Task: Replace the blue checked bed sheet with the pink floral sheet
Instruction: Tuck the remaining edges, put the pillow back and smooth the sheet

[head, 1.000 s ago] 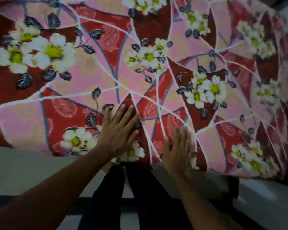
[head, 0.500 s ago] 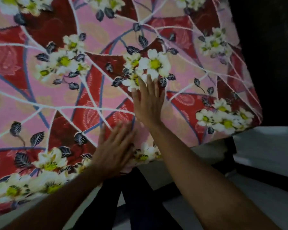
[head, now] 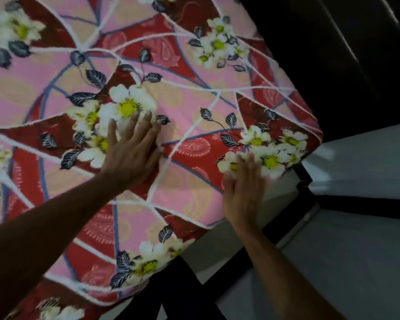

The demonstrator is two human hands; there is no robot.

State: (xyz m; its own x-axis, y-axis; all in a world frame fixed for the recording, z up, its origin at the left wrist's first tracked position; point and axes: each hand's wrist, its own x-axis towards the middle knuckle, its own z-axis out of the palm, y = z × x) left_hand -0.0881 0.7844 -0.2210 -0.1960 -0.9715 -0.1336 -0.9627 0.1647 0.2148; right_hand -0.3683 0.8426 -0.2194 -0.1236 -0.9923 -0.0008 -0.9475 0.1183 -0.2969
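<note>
While both palms press flat, fingers spread, on the pink floral sheet point(head: 194, 107) covering the bed, left hand point(head: 131, 151) inward of the bed corner point(head: 310, 135) and right hand point(head: 243, 188) nearer it, a hard outward sweep could drag fabric off that corner.

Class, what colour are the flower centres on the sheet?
Yellow, ringed by white petals on the pink floral sheet; head view.

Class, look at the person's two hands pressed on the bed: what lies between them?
In the head view, only the pink floral sheet lies between the left hand and right hand: a bare stretch of printed fabric with nothing resting on it.
</note>
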